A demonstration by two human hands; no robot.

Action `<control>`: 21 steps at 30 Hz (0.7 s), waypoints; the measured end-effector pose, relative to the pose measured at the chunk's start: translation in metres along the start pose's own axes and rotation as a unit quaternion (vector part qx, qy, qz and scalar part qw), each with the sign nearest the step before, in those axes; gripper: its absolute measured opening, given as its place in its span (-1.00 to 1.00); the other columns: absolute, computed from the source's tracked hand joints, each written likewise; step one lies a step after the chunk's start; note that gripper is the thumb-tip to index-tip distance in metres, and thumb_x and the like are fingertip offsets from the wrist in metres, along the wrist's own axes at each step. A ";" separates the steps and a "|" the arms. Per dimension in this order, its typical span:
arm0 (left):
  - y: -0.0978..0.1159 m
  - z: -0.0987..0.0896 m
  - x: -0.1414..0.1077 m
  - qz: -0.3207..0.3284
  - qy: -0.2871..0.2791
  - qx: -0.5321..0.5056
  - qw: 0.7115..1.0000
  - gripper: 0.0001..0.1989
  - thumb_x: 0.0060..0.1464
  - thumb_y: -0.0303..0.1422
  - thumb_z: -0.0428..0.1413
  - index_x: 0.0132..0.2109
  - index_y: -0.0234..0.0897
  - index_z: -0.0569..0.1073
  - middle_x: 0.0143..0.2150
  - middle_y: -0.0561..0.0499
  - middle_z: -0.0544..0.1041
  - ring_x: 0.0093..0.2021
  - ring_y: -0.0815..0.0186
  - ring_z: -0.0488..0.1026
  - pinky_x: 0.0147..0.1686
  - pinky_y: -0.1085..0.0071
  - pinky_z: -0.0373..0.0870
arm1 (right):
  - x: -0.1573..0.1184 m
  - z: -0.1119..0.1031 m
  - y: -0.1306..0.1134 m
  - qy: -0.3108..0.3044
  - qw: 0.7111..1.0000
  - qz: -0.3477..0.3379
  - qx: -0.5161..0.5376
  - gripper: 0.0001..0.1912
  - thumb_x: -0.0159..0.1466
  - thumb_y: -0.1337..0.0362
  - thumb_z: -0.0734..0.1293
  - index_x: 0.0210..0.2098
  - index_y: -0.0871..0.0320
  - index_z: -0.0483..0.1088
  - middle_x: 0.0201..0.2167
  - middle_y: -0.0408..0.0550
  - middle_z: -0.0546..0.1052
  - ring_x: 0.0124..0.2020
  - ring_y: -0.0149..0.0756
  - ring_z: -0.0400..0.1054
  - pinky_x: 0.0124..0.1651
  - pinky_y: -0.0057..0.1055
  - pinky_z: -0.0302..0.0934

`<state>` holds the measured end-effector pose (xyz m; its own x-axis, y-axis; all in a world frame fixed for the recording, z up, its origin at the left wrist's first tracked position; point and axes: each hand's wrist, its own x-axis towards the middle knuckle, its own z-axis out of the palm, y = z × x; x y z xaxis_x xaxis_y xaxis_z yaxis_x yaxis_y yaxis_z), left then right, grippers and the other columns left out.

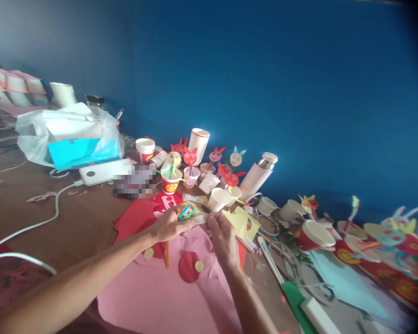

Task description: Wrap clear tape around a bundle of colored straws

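Observation:
Several short coloured strips (187,212), orange, blue and green, are held in my left hand (172,225), whose fingers are closed round them. Between my two hands is a small clear piece (199,218), like plastic or tape. My right hand (224,233) pinches at its right end; what exactly lies between those fingertips is too small to tell. Below the hands lies pink paper (160,297) with a red paper circle (188,267) and a small yellowish disc (199,266) on it. An orange strip (167,254) lies below my left hand.
Paper cups (218,199) with paper animal figures stand behind the hands, beside a white thermos (257,176). More decorated cups (313,235) are at the right. At the left are a plastic bag (35,134), a white power bank (106,171) and its cable (57,204).

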<state>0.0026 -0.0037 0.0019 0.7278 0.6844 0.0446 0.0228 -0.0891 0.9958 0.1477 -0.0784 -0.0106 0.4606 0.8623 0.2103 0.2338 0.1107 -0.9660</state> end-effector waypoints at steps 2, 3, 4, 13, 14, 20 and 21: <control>0.001 0.000 0.000 -0.002 -0.003 -0.007 1.000 -0.69 -0.02 -0.16 0.13 -0.25 -0.32 0.34 -0.58 0.17 0.23 -0.60 0.48 0.14 -0.62 0.54 0.11 | 0.002 0.001 0.003 -0.003 0.997 0.020 0.079 -0.74 0.19 0.12 0.25 -0.49 0.18 0.29 -0.61 -0.22 0.32 -0.56 -0.44 0.20 -0.44 -0.48 0.17; 0.001 0.000 0.000 0.003 -0.007 -0.010 1.000 -0.70 -0.01 -0.16 0.13 -0.25 -0.33 0.36 -0.59 0.17 0.22 -0.60 0.49 0.13 -0.61 0.54 0.11 | 0.002 0.001 0.005 -0.004 0.992 0.031 0.124 -0.73 0.18 0.10 0.26 -0.48 0.18 0.29 -0.60 -0.21 0.33 -0.55 -0.43 0.21 -0.42 -0.47 0.19; 0.001 0.000 0.000 0.011 -0.010 -0.011 1.000 -0.70 0.00 -0.17 0.12 -0.24 -0.33 0.38 -0.59 0.17 0.21 -0.60 0.49 0.12 -0.61 0.55 0.10 | 0.002 0.002 0.006 -0.004 0.985 0.044 0.164 -0.72 0.16 0.08 0.28 -0.47 0.17 0.28 -0.59 -0.21 0.33 -0.54 -0.43 0.22 -0.39 -0.46 0.20; -0.002 -0.007 0.002 -0.016 -0.043 0.017 0.999 -0.61 0.00 -0.11 0.11 -0.14 -0.33 0.39 -0.57 0.11 0.31 -0.59 0.44 0.21 -0.67 0.56 0.12 | 0.003 0.004 0.001 0.005 0.936 0.089 0.340 -0.76 0.08 0.13 0.36 -0.46 0.14 0.27 -0.54 -0.24 0.36 -0.52 -0.45 0.29 -0.33 -0.45 0.26; -0.002 -0.007 0.002 -0.018 -0.044 0.014 0.999 -0.60 -0.01 -0.11 0.11 -0.13 -0.33 0.38 -0.56 0.10 0.32 -0.58 0.43 0.22 -0.66 0.56 0.13 | 0.003 0.003 0.001 0.007 0.936 0.086 0.341 -0.76 0.08 0.13 0.36 -0.45 0.14 0.27 -0.54 -0.24 0.37 -0.52 -0.45 0.29 -0.34 -0.45 0.25; 0.000 -0.004 0.001 -0.007 -0.044 0.005 0.999 -0.64 -0.04 -0.17 0.17 -0.16 -0.31 0.38 -0.49 0.12 0.32 -0.50 0.43 0.24 -0.50 0.52 0.22 | 0.004 -0.002 0.001 0.040 0.988 -0.005 0.149 -0.75 0.21 0.09 0.25 -0.45 0.15 0.27 -0.54 -0.21 0.37 -0.52 -0.43 0.24 -0.37 -0.43 0.20; 0.001 -0.004 0.000 -0.010 -0.046 0.008 0.999 -0.66 -0.04 -0.17 0.16 -0.18 -0.31 0.39 -0.51 0.13 0.30 -0.51 0.44 0.22 -0.51 0.52 0.20 | 0.003 -0.003 0.000 0.046 0.993 -0.024 0.106 -0.76 0.22 0.11 0.23 -0.44 0.15 0.27 -0.53 -0.20 0.37 -0.51 -0.41 0.25 -0.37 -0.43 0.19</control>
<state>0.0005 -0.0008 0.0027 0.7869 0.6168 0.0167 0.0487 -0.0890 0.9948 0.1516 -0.0768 -0.0097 0.5310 0.8061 0.2612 0.0773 0.2609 -0.9623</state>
